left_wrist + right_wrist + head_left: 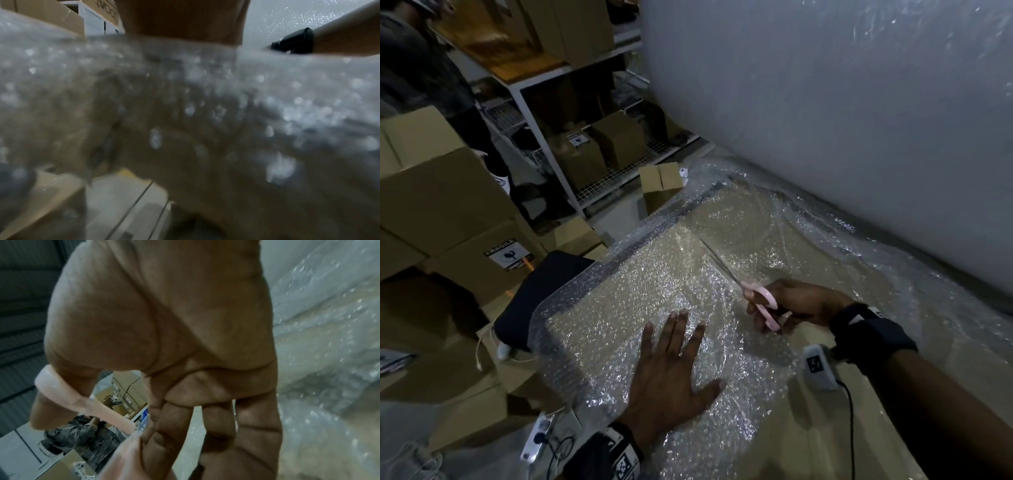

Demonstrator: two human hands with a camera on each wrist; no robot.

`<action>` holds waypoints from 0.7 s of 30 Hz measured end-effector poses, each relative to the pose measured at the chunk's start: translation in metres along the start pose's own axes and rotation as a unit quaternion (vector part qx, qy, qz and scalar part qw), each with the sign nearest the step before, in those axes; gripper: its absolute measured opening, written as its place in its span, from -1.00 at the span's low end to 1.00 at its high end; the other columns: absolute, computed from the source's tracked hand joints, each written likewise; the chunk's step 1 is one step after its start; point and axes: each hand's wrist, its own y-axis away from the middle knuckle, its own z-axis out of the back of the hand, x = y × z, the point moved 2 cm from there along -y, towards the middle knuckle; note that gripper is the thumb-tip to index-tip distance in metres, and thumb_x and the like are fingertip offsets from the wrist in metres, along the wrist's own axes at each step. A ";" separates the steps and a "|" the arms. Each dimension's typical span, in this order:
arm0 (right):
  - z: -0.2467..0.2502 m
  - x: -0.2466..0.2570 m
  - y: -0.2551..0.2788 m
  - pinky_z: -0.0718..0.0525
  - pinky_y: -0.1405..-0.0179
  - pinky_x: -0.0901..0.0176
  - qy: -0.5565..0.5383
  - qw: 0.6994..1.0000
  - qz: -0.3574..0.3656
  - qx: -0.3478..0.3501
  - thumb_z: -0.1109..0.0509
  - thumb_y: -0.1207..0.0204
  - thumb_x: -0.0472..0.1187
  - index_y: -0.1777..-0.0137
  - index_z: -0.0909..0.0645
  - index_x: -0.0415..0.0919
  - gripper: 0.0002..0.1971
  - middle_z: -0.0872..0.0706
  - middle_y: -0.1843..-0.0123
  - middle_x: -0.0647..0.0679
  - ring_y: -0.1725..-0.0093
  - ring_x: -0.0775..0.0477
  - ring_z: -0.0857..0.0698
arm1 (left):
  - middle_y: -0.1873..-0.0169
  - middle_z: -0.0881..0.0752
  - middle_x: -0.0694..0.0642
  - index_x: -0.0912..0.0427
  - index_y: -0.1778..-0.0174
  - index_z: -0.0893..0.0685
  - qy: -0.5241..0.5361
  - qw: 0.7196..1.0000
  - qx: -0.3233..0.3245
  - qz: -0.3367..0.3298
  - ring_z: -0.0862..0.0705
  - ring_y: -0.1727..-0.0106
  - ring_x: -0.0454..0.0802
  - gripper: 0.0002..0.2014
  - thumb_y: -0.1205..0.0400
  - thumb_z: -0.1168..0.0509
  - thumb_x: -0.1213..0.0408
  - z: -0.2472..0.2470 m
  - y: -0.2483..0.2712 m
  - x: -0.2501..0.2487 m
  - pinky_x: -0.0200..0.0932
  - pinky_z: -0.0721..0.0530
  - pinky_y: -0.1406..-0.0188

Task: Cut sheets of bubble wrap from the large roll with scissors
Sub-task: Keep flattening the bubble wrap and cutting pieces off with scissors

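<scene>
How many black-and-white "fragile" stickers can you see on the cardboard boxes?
2 clearly. One fragile sticker is on the big box stack at the left; a second sticker is on a box on the low wire shelf behind. Others may be hidden in the dark.

dim, bluish light throughout; glints speckle the bubble wrap, both wrist views blurred, head view's edges bowed.
</scene>
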 end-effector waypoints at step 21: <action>-0.088 0.023 0.138 -0.70 0.20 0.07 -0.165 0.973 0.059 -0.154 -0.62 -0.28 0.36 -0.05 -0.85 -0.25 -0.35 -0.84 0.07 -0.41 0.10 -0.31 -0.81 | -0.68 -0.51 -0.07 -0.16 -0.73 -0.44 0.254 0.959 -0.082 -0.097 -0.40 -0.73 -0.01 -0.27 -0.73 0.06 -0.47 0.067 -0.090 0.089 0.17 -0.36 -0.73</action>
